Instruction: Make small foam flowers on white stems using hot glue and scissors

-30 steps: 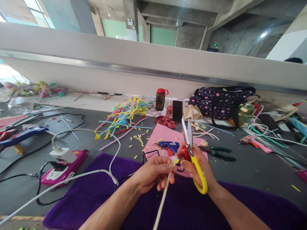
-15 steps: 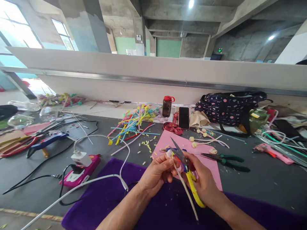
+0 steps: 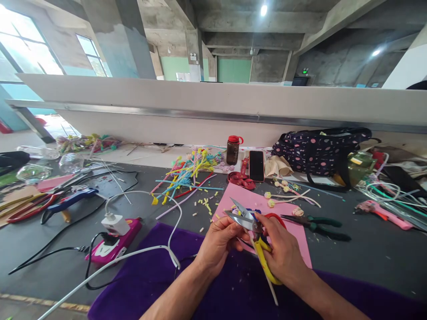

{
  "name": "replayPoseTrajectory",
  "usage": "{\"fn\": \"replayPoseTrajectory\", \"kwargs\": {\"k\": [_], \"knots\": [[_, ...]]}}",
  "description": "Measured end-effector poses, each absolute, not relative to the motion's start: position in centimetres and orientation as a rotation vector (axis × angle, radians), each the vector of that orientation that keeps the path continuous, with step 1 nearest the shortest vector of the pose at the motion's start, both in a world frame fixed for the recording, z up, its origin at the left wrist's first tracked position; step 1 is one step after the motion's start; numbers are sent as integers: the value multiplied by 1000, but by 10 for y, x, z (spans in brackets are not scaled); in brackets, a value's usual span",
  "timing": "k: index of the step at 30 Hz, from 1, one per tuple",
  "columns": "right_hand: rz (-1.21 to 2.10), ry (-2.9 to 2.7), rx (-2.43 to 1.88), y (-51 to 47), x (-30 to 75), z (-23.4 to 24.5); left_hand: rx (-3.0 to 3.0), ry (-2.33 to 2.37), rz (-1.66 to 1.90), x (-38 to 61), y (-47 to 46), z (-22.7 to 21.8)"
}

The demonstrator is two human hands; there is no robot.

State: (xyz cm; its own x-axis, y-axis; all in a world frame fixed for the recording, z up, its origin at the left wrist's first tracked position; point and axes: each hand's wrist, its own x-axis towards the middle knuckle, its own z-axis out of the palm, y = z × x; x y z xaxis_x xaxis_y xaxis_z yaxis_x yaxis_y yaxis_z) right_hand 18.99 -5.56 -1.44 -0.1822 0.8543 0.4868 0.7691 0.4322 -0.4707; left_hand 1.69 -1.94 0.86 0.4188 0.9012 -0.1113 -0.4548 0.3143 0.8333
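Lower centre of frame, above purple cloth on the counter.

Left hand: fingers closed, pinching the top end of the white stem, which slants toward lower right.

Right hand: fingers wrapped on scissors; blades part open, pointing left, just beside the pinch.

Judged step: trimming at stem tip. Next cut calls for blades around the tip, left fingertips clear.

Craft workshop, glue gun, pliers, scraps
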Motion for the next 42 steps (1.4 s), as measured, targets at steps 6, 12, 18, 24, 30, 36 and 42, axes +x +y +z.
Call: {"fn": "replayPoseTrajectory", "kwargs": {"k": [6, 12, 18, 24, 30, 36, 42], "knots": [[129, -1988, -1356, -56, 192, -16, 818, 652, 978, 18, -20, 8], [127, -1966, -1359, -55, 192, -18, 808, 648, 989, 19, -21, 10], [94, -1967, -1373, -54, 192, -19, 768, 628, 980, 19, -20, 8], [58, -2001, -1340, -53, 194, -20, 724, 622, 963, 19, -19, 4], [45, -2016, -1378, -52, 196, -23, 737, 636, 960, 19, -19, 4], [-26, -2038, -1374, -51, 198, -24, 772, 676, 966, 18, -19, 6], [-47, -2036, -1387, -52, 199, -25, 779, 680, 972, 19, -19, 6]]}}
